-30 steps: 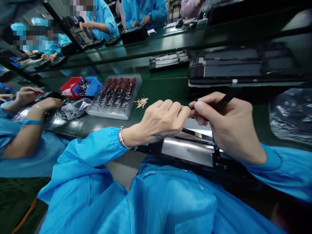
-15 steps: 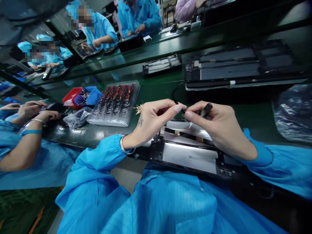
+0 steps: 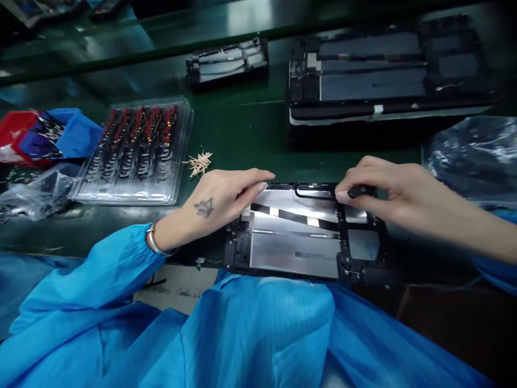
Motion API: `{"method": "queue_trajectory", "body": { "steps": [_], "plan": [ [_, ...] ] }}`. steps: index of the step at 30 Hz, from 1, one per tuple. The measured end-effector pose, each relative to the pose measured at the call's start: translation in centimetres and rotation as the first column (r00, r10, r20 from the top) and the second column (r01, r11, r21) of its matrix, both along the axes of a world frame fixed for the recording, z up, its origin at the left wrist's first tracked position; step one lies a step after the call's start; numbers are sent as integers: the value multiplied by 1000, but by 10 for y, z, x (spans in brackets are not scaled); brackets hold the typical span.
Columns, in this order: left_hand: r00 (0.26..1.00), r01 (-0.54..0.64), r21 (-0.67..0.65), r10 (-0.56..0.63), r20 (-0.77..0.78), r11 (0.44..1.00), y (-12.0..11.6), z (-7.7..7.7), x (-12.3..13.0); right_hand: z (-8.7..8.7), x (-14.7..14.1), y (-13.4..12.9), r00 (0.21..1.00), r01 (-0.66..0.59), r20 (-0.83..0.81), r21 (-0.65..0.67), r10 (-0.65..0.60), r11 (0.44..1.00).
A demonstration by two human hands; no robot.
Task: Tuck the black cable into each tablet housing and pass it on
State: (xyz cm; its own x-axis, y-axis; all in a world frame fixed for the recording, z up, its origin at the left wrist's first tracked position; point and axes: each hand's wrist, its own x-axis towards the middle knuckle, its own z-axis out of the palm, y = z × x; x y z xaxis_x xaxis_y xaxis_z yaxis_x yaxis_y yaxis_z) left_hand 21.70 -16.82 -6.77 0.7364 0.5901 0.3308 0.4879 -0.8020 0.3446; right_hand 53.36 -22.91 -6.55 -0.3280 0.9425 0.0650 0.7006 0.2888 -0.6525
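An opened tablet lies in front of me, its silver battery cells and black ribbon strips facing up. My left hand is at its upper left corner, index finger stretched out and thumb just below, with nothing visible between them. My right hand is closed around a short black pen-like tool at the upper right of the tablet; the tool's tip is hidden. A thin black cable runs along the tablet's top edge, from a bend near the middle to my right fingertips.
A clear plastic tray of small red and black parts stands left, beside red and blue bins and a plastic bag. Pale slivers lie near my left hand. Stacked tablet housings and a smaller stack are behind.
My hands have moved apart: the left off the black cable, the right toward the tablet's upper right. The cable now lies on the tablet instead of being held above it. The view has tilted down.
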Motion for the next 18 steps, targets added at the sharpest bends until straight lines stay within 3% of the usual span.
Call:
{"method": "queue_trajectory", "body": {
  "steps": [6, 10, 18],
  "plan": [
    [983, 179, -11, -178, 55, 984, 9, -8, 9, -7, 5, 2, 991, 97, 111, -170, -79, 981],
    [969, 242, 16, -242, 48, 970, 16, -13, 13, -9, 2, 5, 981, 120, 173, -180, -89, 976],
    [924, 379, -113, -383, -17, 919, 21, -29, 22, -3, 1, 10, 970, 139, 228, -211, -90, 967]
  ]
}}
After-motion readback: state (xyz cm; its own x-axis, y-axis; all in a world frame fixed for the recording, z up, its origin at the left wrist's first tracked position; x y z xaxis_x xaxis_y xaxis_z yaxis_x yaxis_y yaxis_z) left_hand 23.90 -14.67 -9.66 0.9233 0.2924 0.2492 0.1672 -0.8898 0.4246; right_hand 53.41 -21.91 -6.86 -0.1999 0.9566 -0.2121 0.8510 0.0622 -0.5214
